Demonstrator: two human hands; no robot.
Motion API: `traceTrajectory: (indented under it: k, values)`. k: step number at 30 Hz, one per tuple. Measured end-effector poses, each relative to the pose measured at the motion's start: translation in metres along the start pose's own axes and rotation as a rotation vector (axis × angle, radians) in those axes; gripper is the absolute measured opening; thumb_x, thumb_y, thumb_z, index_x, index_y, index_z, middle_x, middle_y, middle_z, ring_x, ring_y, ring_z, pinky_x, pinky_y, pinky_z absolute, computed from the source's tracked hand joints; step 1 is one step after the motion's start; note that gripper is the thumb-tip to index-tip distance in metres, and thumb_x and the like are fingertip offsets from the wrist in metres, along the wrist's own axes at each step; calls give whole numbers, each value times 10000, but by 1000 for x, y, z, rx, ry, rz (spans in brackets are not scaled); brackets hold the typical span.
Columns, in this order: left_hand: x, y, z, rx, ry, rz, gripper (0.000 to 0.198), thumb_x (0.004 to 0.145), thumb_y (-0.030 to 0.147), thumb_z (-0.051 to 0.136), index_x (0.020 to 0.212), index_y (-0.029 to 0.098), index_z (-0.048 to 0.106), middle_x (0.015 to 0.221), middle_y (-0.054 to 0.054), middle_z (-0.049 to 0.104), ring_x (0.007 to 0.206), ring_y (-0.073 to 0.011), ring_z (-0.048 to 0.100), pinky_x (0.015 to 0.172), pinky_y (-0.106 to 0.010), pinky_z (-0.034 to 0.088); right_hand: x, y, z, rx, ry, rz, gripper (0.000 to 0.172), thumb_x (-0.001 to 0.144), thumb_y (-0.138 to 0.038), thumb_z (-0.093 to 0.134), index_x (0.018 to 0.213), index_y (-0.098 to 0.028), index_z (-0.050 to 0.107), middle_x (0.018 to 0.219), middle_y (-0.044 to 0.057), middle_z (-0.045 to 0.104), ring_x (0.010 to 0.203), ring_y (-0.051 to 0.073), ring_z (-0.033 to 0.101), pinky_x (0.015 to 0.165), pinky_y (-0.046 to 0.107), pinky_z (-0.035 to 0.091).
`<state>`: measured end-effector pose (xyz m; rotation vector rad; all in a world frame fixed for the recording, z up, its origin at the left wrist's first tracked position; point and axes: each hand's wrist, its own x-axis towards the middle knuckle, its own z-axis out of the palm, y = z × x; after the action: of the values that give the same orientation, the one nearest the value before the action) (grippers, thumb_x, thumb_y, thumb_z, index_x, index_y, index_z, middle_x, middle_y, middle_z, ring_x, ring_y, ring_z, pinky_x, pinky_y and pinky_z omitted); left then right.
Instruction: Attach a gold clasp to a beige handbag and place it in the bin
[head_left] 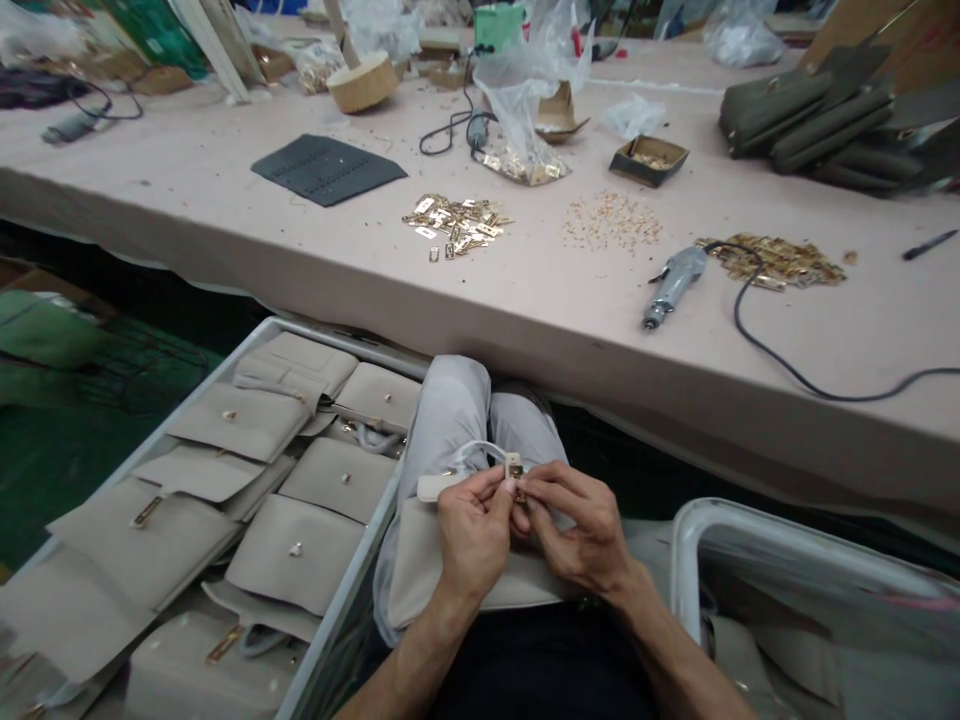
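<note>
On my lap lies a beige handbag [420,575]. My left hand [472,535] and my right hand [581,530] meet above it, both pinched on a small gold clasp [515,470] at the bag's strap tab. A thin white loop curves up behind the clasp. Both hands' fingers are closed round the little metal part. My knees in grey trousers [457,410] show beyond the hands.
A bin [341,600] at my left holds several beige bags. Another bin [697,530] stands at my right. The pink table [525,300] carries an electric screwdriver [673,285] with cable, piles of gold hardware [457,225], a dark mat [328,168] and olive bags [817,125].
</note>
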<state>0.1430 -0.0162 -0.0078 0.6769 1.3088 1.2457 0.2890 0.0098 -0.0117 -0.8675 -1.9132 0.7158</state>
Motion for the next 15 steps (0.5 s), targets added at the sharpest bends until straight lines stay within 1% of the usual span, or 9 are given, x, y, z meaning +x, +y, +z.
traceTrajectory:
  k: [2,4,8,11,15]
  values:
    - [0,1,2,9,1,1,313,878,332,747,1056,80,803,563,-24,693,458,-121,592,482,-203,511,6,1,0,52,40,125,333,917,-113,670,1220,-248,701,916,50,708,779,175,675,701,311,577]
    - [1,2,2,25,-11,-3,309,888,322,729,1063,76,795,544,-20,681,453,-121,595,487,-201,512,12,3,0,86,45,230,288,931,-175,691,1212,-229,717,856,34,706,722,158,662,661,287,561]
    - [-1,2,0,33,-21,-40,353,905,321,695,1130,58,766,562,-41,712,456,-138,634,485,-208,531,17,8,-1,151,11,383,149,937,-237,699,1060,-205,776,860,42,722,718,152,666,653,270,549]
    - [-3,0,-2,41,-24,-42,369,909,336,689,1139,57,764,579,-53,726,457,-144,640,485,-218,544,16,7,0,204,8,473,137,917,-271,725,1021,-193,770,869,47,726,721,157,668,655,265,552]
    - [-3,-2,-3,69,-12,-18,350,901,353,707,1081,61,778,563,-50,715,439,-137,621,464,-210,524,14,5,4,266,-6,561,193,881,-291,772,1039,-183,746,886,50,736,735,163,678,681,268,565]
